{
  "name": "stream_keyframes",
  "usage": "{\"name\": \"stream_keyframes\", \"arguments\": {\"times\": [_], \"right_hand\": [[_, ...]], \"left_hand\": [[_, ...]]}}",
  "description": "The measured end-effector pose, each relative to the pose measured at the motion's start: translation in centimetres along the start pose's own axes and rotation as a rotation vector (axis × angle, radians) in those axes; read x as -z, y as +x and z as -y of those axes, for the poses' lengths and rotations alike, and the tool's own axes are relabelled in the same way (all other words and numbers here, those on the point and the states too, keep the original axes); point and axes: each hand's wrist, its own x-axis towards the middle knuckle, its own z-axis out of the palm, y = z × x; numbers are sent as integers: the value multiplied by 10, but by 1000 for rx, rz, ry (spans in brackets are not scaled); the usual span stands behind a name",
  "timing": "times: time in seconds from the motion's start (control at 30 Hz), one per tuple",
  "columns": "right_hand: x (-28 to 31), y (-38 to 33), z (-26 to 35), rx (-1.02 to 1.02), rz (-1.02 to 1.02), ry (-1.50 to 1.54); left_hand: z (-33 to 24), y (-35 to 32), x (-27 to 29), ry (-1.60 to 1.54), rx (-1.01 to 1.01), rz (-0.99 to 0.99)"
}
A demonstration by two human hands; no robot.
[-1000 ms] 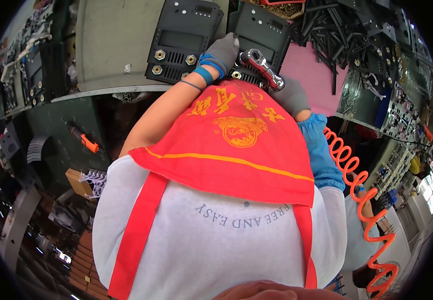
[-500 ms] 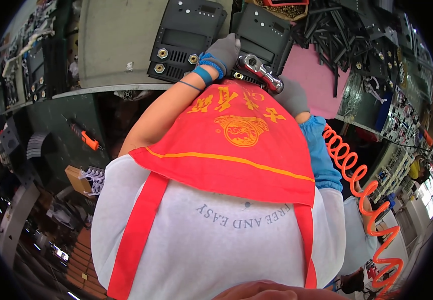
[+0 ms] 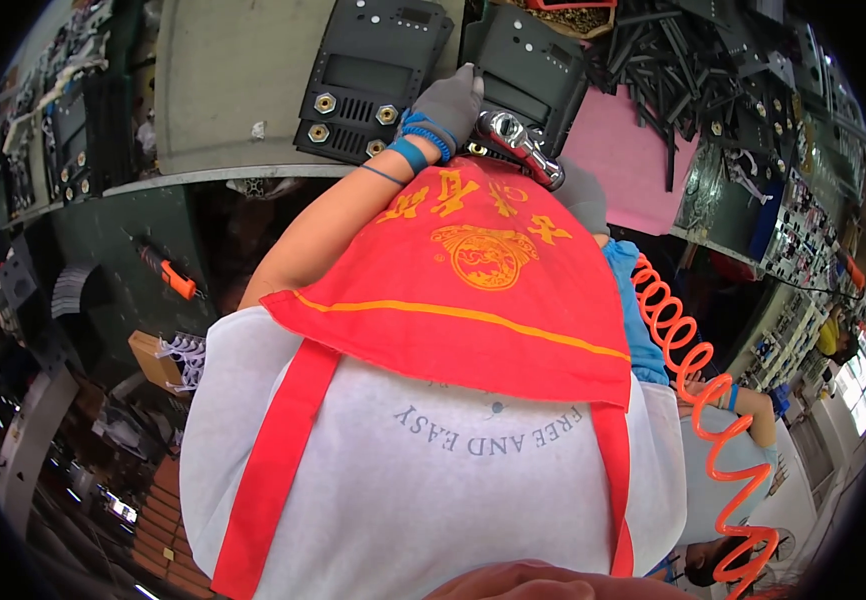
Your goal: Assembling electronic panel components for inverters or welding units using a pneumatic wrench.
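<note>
My left hand (image 3: pixel 450 106), in a grey glove with blue bands at the wrist, is closed at the left edge of a black metal panel (image 3: pixel 528 65), its fingertips partly hidden. In my right hand (image 3: pixel 583 192), also grey-gloved, is a chrome and red ratchet wrench (image 3: pixel 523 150). The ratchet's head lies over the panel's near end, above a brass nut (image 3: pixel 476 149). The apron hides part of my right hand and the near edge of the panel. A second black panel (image 3: pixel 368 65) with several brass nuts lies to the left.
A pink sheet (image 3: pixel 628 160) and a pile of black strips (image 3: pixel 668 75) are on the right. An orange coiled hose (image 3: pixel 688 340) hangs beside my right arm. An orange-handled tool (image 3: pixel 178 280) lies at left. Another person (image 3: pixel 728 460) is at lower right.
My right hand and the ratchet wrench have shifted slightly toward me. The coiled hose has swung left, and more of the other person shows. My left hand has barely moved.
</note>
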Motion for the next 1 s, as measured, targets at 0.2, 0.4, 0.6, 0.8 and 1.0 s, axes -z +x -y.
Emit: {"name": "stream_keyframes", "arguments": {"times": [0.2,0.4,0.6,0.8,1.0], "right_hand": [[-4,1,4,14,-3,-34],[33,-43,18,299,-134,157],[18,-65,-35,79,-143,318],[-13,-75,-70,-89,-197,339],[-17,-89,-68,-183,-188,226]], "left_hand": [[6,-8,11,32,-32,-7],[5,-28,53,148,-148,-152],[100,-41,149,7,-253,-251],[108,-51,158,473,72,-62],[25,-49,121,576,-302,-279]]}}
